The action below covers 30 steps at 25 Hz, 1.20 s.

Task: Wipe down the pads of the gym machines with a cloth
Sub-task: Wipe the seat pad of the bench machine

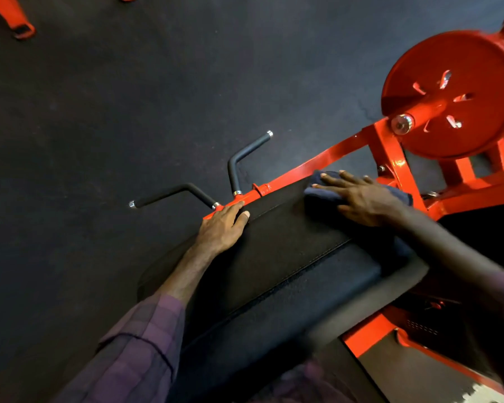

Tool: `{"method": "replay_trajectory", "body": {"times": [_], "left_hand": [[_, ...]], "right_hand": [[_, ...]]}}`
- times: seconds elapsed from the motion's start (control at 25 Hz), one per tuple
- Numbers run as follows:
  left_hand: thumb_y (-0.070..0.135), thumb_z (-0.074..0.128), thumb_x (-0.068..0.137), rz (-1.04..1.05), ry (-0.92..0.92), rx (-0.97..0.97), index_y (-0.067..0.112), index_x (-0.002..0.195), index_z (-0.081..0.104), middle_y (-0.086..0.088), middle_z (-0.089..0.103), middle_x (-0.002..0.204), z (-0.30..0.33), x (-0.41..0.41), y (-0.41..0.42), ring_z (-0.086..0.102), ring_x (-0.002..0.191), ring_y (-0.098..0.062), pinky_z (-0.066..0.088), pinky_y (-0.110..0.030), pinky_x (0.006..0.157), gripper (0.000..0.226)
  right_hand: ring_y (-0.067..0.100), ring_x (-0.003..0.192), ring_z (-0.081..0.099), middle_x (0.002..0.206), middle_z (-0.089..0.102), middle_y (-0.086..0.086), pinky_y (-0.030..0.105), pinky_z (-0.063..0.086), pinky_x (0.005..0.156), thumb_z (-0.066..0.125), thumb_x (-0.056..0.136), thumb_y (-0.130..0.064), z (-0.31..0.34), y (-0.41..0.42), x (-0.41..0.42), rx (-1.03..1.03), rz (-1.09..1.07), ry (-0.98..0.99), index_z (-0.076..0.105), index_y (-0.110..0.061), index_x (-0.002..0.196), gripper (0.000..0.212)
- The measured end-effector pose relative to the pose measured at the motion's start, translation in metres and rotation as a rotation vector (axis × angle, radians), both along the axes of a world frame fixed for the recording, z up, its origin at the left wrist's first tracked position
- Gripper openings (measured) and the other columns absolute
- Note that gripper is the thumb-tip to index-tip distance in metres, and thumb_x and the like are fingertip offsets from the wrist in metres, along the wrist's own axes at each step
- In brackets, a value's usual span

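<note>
right hand point(361, 199) presses cloth point(320, 193) on pad point(274, 257).

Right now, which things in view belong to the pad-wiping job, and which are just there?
Part of the job:
- dark blue cloth, pressed flat under the right hand
- black pad being wiped
- left hand, resting on the pad's far edge

Just there:
- orange machine frame
- orange weight plate
- black handles
- dark floor
</note>
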State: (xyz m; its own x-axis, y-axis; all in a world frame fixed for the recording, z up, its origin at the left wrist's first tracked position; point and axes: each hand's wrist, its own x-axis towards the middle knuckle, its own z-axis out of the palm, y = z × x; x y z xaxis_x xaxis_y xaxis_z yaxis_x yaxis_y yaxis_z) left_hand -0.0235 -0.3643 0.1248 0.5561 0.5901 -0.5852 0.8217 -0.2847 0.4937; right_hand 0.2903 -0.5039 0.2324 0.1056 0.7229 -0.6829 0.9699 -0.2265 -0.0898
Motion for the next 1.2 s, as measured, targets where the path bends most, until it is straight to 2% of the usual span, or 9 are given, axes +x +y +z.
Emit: {"method": "replay_trajectory", "body": {"times": [0.16, 0.32, 0.36, 0.52, 0.6, 0.68, 0.84, 1.0, 1.2], "left_hand": [[0.059, 0.032, 0.108, 0.009, -0.003, -0.022, 0.039, 0.159, 0.038, 0.007, 0.043, 0.164, -0.006, 0.002, 0.004, 0.035, 0.154, -0.022, 0.027, -0.051, 0.12, 0.055], [0.057, 0.035, 0.109, 0.011, -0.024, 0.015, 0.038, 0.158, 0.041, 0.007, 0.044, 0.164, -0.003, 0.002, 0.001, 0.039, 0.152, -0.022, 0.03, -0.048, 0.12, 0.053], [0.056, 0.036, 0.109, 0.017, -0.024, 0.023, 0.038, 0.158, 0.041, 0.007, 0.044, 0.164, -0.002, 0.002, 0.001, 0.039, 0.152, -0.022, 0.03, -0.047, 0.12, 0.053], [0.053, 0.037, 0.11, 0.006, -0.032, 0.037, 0.034, 0.158, 0.042, 0.006, 0.044, 0.164, 0.001, 0.0, 0.001, 0.038, 0.153, -0.02, 0.03, -0.044, 0.12, 0.052], [0.053, 0.036, 0.11, 0.002, -0.036, 0.026, 0.034, 0.159, 0.042, 0.007, 0.043, 0.165, -0.001, 0.0, 0.0, 0.036, 0.153, -0.019, 0.029, -0.045, 0.12, 0.052], [0.053, 0.036, 0.11, -0.006, -0.045, 0.033, 0.035, 0.159, 0.04, 0.008, 0.043, 0.165, 0.0, 0.001, 0.0, 0.037, 0.153, -0.019, 0.031, -0.045, 0.119, 0.052], [0.046, 0.04, 0.11, -0.036, -0.104, 0.075, 0.038, 0.16, 0.038, 0.009, 0.046, 0.163, 0.003, 0.002, 0.003, 0.041, 0.149, -0.018, 0.035, -0.041, 0.115, 0.05], [0.054, 0.035, 0.111, -0.016, -0.032, 0.014, 0.035, 0.16, 0.04, 0.009, 0.04, 0.166, 0.0, 0.001, 0.002, 0.034, 0.154, -0.017, 0.028, -0.045, 0.121, 0.053], [0.053, 0.036, 0.111, -0.014, -0.045, 0.008, 0.033, 0.159, 0.042, 0.009, 0.041, 0.166, 0.001, 0.002, 0.003, 0.033, 0.154, -0.015, 0.027, -0.043, 0.121, 0.053]], "right_hand": [[0.007, 0.16, -0.006, 0.167, -0.011, -0.03, 0.048, 0.001, 0.129, 0.057, 0.101, -0.031, -0.007, -0.009, -0.032, 0.019, 0.238, 0.192, 0.0, -0.051, 0.161, 0.085], [0.019, 0.163, 0.001, 0.176, 0.0, -0.014, 0.058, 0.006, 0.129, 0.05, 0.106, -0.036, -0.028, 0.031, -0.023, 0.0, 0.003, -0.003, 0.004, -0.045, 0.165, 0.075], [0.02, 0.163, 0.002, 0.176, 0.002, -0.011, 0.057, 0.006, 0.129, 0.048, 0.107, -0.039, -0.034, 0.041, -0.037, 0.008, 0.034, -0.001, 0.006, -0.041, 0.166, 0.073], [0.013, 0.162, 0.01, 0.174, 0.013, -0.014, 0.05, 0.007, 0.128, 0.035, 0.095, -0.058, -0.037, 0.045, -0.034, 0.008, 0.21, 0.214, 0.017, -0.033, 0.167, 0.078], [0.017, 0.161, 0.016, 0.174, 0.02, -0.009, 0.053, 0.012, 0.128, 0.041, 0.103, -0.05, -0.044, 0.063, -0.018, 0.023, 0.118, 0.078, 0.021, -0.034, 0.166, 0.068], [0.02, 0.16, 0.02, 0.173, 0.025, -0.007, 0.053, 0.016, 0.126, 0.047, 0.106, -0.044, -0.059, 0.08, -0.041, 0.007, 0.065, -0.023, 0.024, -0.035, 0.166, 0.065], [0.017, 0.159, 0.022, 0.173, 0.024, -0.008, 0.048, 0.017, 0.126, 0.05, 0.105, -0.045, -0.071, 0.087, -0.067, -0.004, 0.173, 0.184, 0.023, -0.029, 0.167, 0.069], [0.03, 0.14, 0.053, 0.155, 0.055, 0.008, 0.043, 0.04, 0.115, 0.052, 0.101, -0.053, -0.06, 0.098, -0.002, -0.032, -0.121, 0.018, 0.051, -0.024, 0.152, 0.059], [0.036, 0.132, 0.06, 0.145, 0.063, 0.012, 0.049, 0.046, 0.107, 0.051, 0.098, -0.063, -0.063, 0.089, -0.001, 0.023, -0.289, -0.052, 0.059, -0.026, 0.143, 0.059]]}}
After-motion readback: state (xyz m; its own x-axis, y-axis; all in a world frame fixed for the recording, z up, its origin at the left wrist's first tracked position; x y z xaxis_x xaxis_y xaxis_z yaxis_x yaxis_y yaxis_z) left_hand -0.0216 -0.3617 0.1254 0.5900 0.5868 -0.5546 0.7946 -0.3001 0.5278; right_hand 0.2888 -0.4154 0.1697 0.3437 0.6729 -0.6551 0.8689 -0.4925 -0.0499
